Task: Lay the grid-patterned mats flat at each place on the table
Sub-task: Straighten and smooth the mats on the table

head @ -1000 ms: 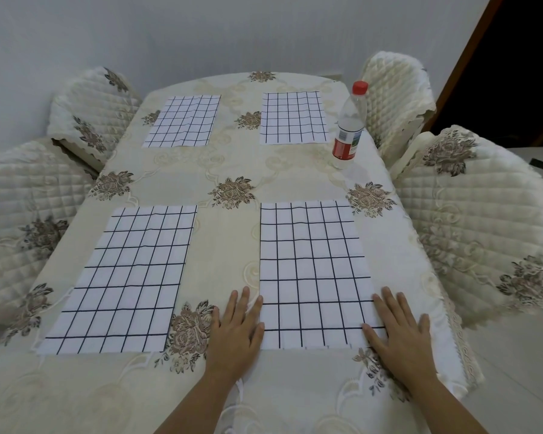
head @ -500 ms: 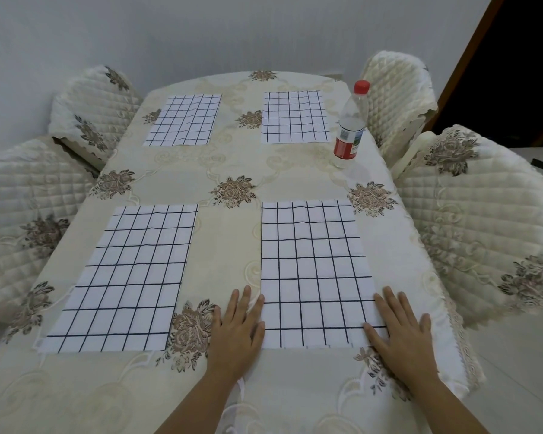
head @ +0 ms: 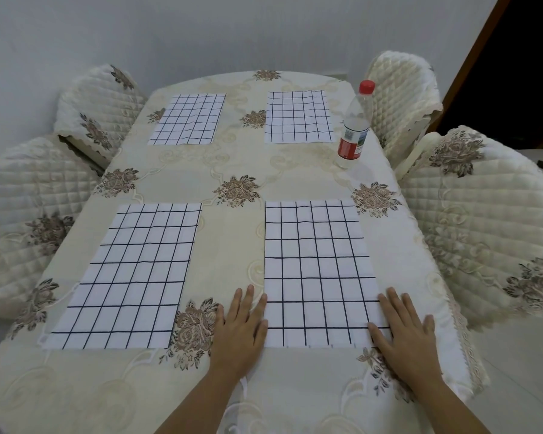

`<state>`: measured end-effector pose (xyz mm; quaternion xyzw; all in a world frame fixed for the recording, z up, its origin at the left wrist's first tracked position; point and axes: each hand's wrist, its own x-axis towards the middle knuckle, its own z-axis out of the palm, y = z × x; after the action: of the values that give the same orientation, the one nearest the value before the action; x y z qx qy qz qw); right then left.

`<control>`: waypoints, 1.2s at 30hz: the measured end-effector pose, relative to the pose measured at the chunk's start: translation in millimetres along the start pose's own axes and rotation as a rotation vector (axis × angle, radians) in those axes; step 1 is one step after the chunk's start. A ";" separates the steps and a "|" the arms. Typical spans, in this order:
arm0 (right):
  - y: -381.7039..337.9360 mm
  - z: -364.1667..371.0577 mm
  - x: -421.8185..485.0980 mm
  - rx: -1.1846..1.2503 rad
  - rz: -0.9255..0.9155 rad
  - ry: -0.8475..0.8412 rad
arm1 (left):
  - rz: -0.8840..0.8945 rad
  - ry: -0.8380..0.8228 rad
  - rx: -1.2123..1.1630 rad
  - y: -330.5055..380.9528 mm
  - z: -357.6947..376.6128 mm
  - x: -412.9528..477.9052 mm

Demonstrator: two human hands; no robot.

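Observation:
Several white mats with a black grid lie flat on the cream flowered tablecloth (head: pixel 232 239). The near right mat (head: pixel 318 270) has my hands at its two near corners. My left hand (head: pixel 242 328) lies palm down on the cloth, fingers spread, thumb touching the mat's left edge. My right hand (head: pixel 403 336) rests flat with its fingers on the mat's near right corner. The near left mat (head: pixel 129 277) lies beside them. At the far end lie the far left mat (head: pixel 188 119) and the far right mat (head: pixel 297 116).
A clear plastic bottle (head: pixel 355 126) with a red cap and red label stands upright near the right table edge, beside the far right mat. Quilted cream chairs stand on the left (head: pixel 22 214) and on the right (head: pixel 489 220). A dark doorway (head: pixel 521 57) opens at the far right.

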<state>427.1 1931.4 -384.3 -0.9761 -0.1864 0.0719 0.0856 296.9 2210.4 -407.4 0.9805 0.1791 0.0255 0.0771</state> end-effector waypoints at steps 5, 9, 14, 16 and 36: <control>0.4 0.6 -0.5 0.022 -0.003 0.011 | 0.005 -0.008 -0.011 0.0 -1.3 0.7; 0.8 2.1 -0.3 0.022 -0.013 0.010 | 0.006 -0.009 -0.023 0.7 -1.8 1.0; 3.6 3.5 0.2 0.018 -0.018 -0.008 | 0.005 -0.043 -0.045 2.4 -5.6 1.0; 4.0 3.5 0.2 0.017 -0.014 -0.010 | 0.000 -0.058 -0.066 2.0 -6.2 -0.2; -128.2 15.7 40.0 0.134 -0.205 0.007 | 0.126 -0.035 -0.105 40.0 -5.0 51.0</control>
<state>416.1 2066.1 -379.1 -0.9443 -0.2795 0.0720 0.1583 358.1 2192.2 -394.9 0.9847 0.1140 0.0226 0.1296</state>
